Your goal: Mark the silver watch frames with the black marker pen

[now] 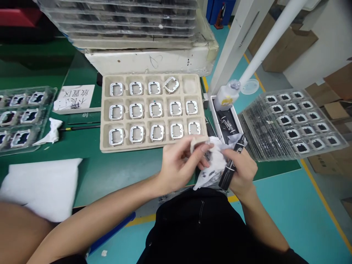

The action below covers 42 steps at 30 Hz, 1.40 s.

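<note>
Close to the tray's front right corner, my left hand point(180, 167) pinches a small square metal frame point(198, 140), partly hidden by its fingers. My right hand point(242, 169) is closed round a black marker pen point(231, 165), tilted with its tip up. The same hand also grips a white cloth point(216, 161) with dark stains, bunched against the metal frame. Whether the cloth touches the frame's inside I cannot tell. Behind my hands lies a beige moulded tray point(152, 147) bearing rows of similar silver frames point(156, 109); one in the back row point(171, 84) sits askew.
A narrow white box point(217, 121) at the right holds a white bottle point(227, 96) and black items. Beyond it stand stacked clear trays point(298, 121). More trays point(123, 22) rise at the back. At left are a filled clear tray point(23, 117), handwritten card point(74, 97) and white sheet point(41, 185).
</note>
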Tool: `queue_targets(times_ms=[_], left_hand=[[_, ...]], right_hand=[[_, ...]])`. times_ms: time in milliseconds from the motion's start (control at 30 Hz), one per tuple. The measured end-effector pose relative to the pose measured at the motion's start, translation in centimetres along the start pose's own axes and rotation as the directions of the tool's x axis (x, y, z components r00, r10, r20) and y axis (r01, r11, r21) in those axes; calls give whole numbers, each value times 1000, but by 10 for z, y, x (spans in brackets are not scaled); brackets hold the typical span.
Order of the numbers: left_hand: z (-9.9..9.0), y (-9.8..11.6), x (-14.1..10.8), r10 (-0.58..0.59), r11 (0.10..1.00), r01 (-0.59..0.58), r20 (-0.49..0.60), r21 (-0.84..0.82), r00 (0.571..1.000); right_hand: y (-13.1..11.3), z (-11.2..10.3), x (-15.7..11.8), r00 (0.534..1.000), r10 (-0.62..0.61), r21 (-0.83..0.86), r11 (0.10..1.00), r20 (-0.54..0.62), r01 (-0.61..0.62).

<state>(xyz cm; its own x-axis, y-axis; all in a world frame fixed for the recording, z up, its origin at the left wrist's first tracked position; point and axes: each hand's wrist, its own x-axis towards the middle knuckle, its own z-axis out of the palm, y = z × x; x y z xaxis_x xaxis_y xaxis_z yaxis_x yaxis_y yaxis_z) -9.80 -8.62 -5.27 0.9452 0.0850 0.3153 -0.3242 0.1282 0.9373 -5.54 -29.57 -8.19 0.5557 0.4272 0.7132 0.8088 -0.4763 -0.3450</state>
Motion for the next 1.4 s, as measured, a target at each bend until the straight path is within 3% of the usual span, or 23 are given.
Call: queue_targets(times_ms=[133,233,367,467,600,700,800,1000,1133,1200,1267,1400], left_hand=[[2,-10,-8,178,962,-213,201,173,963],[1,-12,-10,248,926,-314,286,212,926],[-1,-10,-9,296,914,-363,312,183,903],[-1,-9,-6,264,952,-289,204,105,943],[2,-9,-3,49,999,-46,119,-27,992],[4,-9,-1,-70,992,81,116,-94,991],[4,-9,0,-107,986,120,112,-113,988],[4,-9,2,-145,978,163,135,-133,980],[3,-9,0,-134,984,149,141,-99,981],[4,-8,-1,-134,986,150,199,-68,971],[4,-7,-1,-150,985,168,277,-41,949],[6,-6,-1,-193,970,232,355,-71,915]], right_hand=[[3,2,8,998,56,-8,998,-35,-56],[9,2,12,983,138,7,990,-119,-139],[11,6,23,957,257,262,941,-131,-217],[7,8,30,921,375,500,820,-102,-279],[3,6,32,863,505,625,670,13,-401],[3,4,30,867,495,670,624,59,-402],[6,4,28,883,465,707,604,63,-369],[6,4,27,894,437,666,638,99,-386],[6,3,27,919,393,497,803,-25,-329],[5,3,27,941,335,414,865,-56,-284],[2,4,27,948,317,425,863,-34,-274],[-3,10,29,918,394,574,762,-44,-300]])
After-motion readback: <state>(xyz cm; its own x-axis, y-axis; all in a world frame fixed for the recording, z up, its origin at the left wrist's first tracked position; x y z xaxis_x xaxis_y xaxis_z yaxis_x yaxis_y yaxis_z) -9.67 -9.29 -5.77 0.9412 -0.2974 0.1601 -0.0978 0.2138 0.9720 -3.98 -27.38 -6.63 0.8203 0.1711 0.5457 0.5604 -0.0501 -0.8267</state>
